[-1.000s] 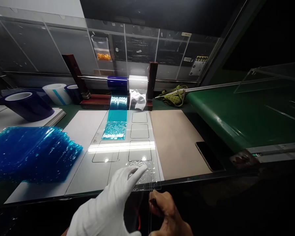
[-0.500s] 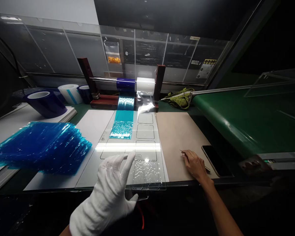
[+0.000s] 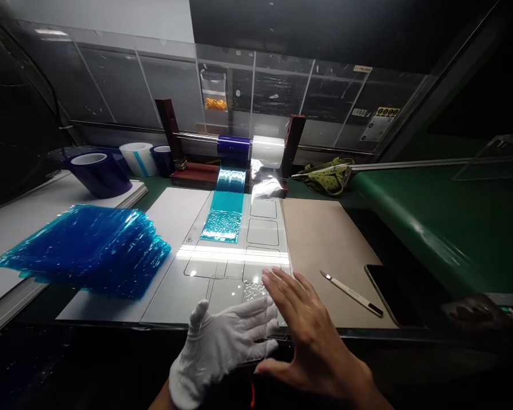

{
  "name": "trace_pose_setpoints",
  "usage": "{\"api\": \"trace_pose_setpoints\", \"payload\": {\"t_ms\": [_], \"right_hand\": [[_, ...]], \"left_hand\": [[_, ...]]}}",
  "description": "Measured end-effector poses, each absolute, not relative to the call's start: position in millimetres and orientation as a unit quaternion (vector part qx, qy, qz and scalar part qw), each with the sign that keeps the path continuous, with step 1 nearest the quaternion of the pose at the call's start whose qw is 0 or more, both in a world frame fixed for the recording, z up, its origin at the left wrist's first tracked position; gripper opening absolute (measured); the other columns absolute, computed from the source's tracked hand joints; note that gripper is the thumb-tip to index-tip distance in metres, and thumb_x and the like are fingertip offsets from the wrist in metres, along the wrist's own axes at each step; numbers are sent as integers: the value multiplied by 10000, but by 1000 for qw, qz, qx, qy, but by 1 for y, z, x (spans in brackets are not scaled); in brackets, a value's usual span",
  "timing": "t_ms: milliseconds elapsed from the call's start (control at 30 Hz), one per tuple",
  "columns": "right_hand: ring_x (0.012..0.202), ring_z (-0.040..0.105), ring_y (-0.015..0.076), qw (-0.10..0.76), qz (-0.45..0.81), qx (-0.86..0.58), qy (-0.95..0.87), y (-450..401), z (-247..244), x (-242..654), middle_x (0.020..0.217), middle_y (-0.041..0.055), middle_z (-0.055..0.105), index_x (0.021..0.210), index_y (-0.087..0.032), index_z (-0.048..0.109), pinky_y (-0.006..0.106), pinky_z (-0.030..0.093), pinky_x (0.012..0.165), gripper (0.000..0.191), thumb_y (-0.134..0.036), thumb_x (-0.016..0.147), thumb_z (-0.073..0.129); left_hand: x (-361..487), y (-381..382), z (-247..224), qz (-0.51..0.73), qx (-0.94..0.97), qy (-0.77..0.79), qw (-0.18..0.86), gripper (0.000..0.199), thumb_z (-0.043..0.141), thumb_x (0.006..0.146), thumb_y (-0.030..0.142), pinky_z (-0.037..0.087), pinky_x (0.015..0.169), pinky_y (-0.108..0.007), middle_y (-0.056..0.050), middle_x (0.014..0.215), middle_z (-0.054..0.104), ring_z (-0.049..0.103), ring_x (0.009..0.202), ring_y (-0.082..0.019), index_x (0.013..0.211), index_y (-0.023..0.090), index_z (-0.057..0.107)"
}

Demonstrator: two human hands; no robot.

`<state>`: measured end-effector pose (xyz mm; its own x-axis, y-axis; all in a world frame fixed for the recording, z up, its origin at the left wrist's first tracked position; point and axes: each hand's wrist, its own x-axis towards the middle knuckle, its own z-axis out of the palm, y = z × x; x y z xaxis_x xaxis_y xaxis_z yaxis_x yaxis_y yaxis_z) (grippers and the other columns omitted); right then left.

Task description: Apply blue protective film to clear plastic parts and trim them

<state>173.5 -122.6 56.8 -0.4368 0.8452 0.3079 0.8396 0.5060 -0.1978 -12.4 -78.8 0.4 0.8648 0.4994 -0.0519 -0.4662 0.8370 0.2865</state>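
holding bare right hand (image 3: 311, 326) spread, grip unclenched, beside gloved left hand (image 3: 224, 343) and near clear film (image 3: 253, 291); cannot tell left grip's state

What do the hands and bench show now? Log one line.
left hand: gloved, near front edge of clear sheet | right hand: bare, fingers spread | craft knife: on brown sheet, beside phone

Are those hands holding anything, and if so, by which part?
It cannot be told: the gloved left hand and bare right hand are close together, and anything clear between them would barely show. The knife lies unheld on the brown sheet.
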Motion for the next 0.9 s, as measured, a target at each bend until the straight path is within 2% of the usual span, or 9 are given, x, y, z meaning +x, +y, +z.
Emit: {"api": "trace_pose_setpoints", "payload": {"t_ms": [100,200,367,500,700,900], "right_hand": [[1400,272,353,171,34,-484,-858,-111,53,166,1498,208,351,1495,-82,136,599,218,1126,1160,-618,642,710],[1383,312,355,156,54,-484,-859,-106,50,165,1480,230,370,1493,-70,104,613,194,1131,1168,-532,628,739],[1330,403,341,163,31,-506,-846,-95,53,175,1426,239,439,1482,-62,80,619,205,1124,1082,-358,648,702],[1300,437,352,156,-29,-550,-820,-66,46,197,1401,228,469,1480,-89,117,647,169,1117,1019,-333,671,685],[1318,409,370,85,-57,-564,-819,-24,18,213,1415,247,449,1464,-60,152,685,82,1107,996,-324,679,706],[1340,385,359,66,-46,-547,-833,-10,-1,213,1446,227,419,1474,-69,126,685,25,1111,1020,-269,669,720]], "left_hand": [[-2,-79,2,247,133,43,959,1096,599,544,778,241,1110,-497,-217,1393,452,442,1284,-347,1367,85,387],[5,-74,2,247,145,29,958,1039,507,605,818,275,1092,-493,-209,1394,453,461,1268,-332,1359,112,396],[11,-63,2,247,139,28,959,1137,477,611,857,234,1118,-506,-221,1487,326,299,1382,-361,1412,64,328],[-7,-68,-8,219,109,69,967,1133,352,670,876,197,1125,-556,-234,1495,314,222,1415,-377,1403,11,343],[-40,-92,-31,197,108,110,968,1087,427,668,845,182,1134,-544,-226,1409,458,360,1352,-388,1371,16,425],[-55,-91,-32,242,109,123,956,1055,329,687,854,192,1139,-542,-201,1400,477,400,1336,-357,1368,57,448]]}}
